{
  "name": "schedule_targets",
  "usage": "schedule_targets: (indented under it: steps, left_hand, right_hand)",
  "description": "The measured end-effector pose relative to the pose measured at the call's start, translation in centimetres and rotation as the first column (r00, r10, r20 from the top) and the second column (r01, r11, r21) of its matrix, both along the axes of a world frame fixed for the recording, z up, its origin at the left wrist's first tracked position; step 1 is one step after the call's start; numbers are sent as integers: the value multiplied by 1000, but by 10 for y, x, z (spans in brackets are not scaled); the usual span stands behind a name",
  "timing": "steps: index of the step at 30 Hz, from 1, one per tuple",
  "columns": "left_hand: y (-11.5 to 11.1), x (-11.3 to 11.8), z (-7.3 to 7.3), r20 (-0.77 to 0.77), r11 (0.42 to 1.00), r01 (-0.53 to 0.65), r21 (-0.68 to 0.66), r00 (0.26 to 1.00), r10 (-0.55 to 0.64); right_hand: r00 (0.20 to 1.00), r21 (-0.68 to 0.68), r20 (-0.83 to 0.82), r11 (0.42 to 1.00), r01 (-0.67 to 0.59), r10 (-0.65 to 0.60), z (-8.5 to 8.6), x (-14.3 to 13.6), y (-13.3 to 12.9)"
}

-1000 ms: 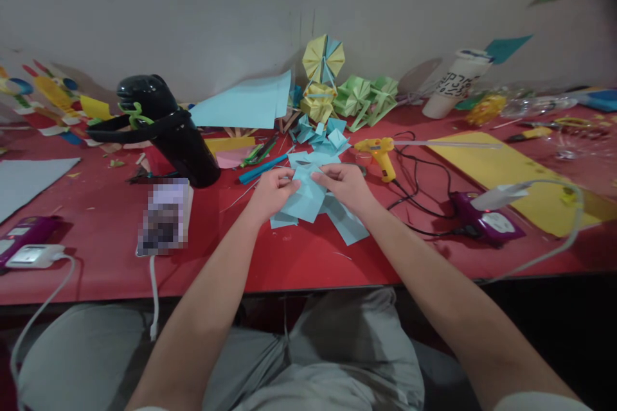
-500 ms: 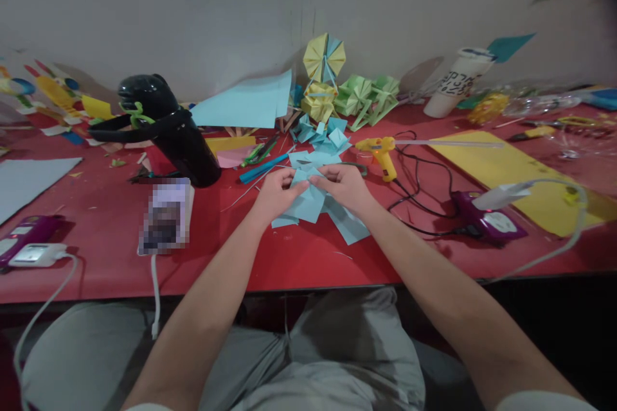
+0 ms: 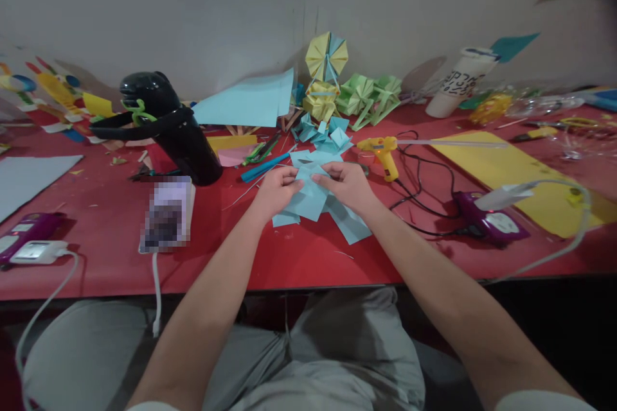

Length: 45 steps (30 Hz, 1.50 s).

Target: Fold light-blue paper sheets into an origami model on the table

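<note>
Between my two hands is a light blue paper square (image 3: pixel 311 198), its upper part partly folded. My left hand (image 3: pixel 278 191) pinches its left edge with thumb and fingers. My right hand (image 3: pixel 348 185) grips the upper right side, thumb pressed on the paper. More blue paper pieces (image 3: pixel 351 221) lie beneath and around it on the red table. Behind my hands sits a small heap of folded blue paper pieces (image 3: pixel 332 136). My fingertips partly hide the fold.
A yellow glue gun (image 3: pixel 384 155) with a black cord stands to the right, near a purple power strip (image 3: pixel 496 218) and a yellow sheet (image 3: pixel 511 173). At left are a black tumbler (image 3: pixel 186 144) and a phone (image 3: pixel 168 215). Folded paper lanterns (image 3: pixel 326 58) stand against the wall.
My left thumb has drawn back slightly to the left along the paper. Both hands stay on the blue square, and the view has shifted a little.
</note>
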<state>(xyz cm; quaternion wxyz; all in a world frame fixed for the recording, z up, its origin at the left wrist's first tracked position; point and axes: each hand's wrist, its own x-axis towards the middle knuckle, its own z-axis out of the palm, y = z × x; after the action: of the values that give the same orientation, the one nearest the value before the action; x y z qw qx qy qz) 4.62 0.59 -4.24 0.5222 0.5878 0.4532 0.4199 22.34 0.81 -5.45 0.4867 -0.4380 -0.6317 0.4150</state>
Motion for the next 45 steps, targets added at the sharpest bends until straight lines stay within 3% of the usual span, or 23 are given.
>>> schedule_targets:
  steps: [6,12,21,31,38,45]
  left_hand:
    - [2,-4,-3,-7,997,56,-57,998,-56]
    - [2,-6,-3,-154,997,-75,30,985,78]
    - [2,-7,-1,-187,995,-102,19,977,104]
    - [-3,-4,3,-58,1000,0,21,998,1]
    - [-2,1,2,-47,989,-34,142,998,41]
    - [-2,0,3,-40,983,-25,182,999,33]
  right_hand:
    - [1000,5,14,1000,7,-7,0,1,1]
    - [1000,-37,-11,999,15,-15,2,2,-1]
    - [1000,-39,-12,999,9,-9,2,1,-1]
    - [997,-64,-9,995,-72,71,4,3,-2]
    - [991,-43,55,992,-121,124,5,2,-5]
    - [989,-52,52,990,-134,136,8,0,-7]
